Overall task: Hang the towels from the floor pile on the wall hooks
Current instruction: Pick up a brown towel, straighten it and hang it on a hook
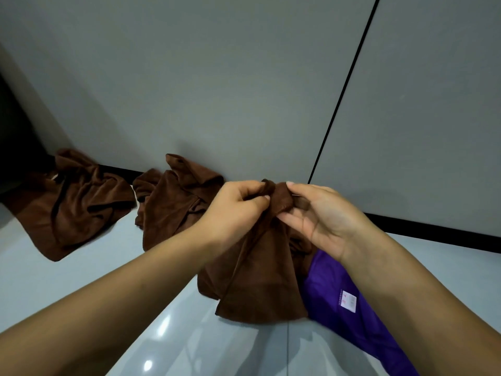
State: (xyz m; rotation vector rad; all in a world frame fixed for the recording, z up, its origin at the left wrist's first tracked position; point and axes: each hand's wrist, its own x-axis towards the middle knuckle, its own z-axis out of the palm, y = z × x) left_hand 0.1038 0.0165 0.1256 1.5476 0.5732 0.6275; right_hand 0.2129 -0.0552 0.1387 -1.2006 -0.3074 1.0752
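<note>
Both hands, left hand (238,204) and right hand (320,215), pinch the towel (260,283) at its top edge. Soft, limp, light cloth: grip a corner above the floor (81,280).

Glossy pale grey tiled floor (67,280): overhead lights were reflected in it as bright spots. Matte grey panelled wall (217,77): divided by one thin black vertical seam (344,90) toward the right. Black skirting strip (433,232): run along the foot of the wall. Dark opening (13,147): seen at the far left edge. Small white printed label (349,301): marked in pink, its text too small to be read.
</note>
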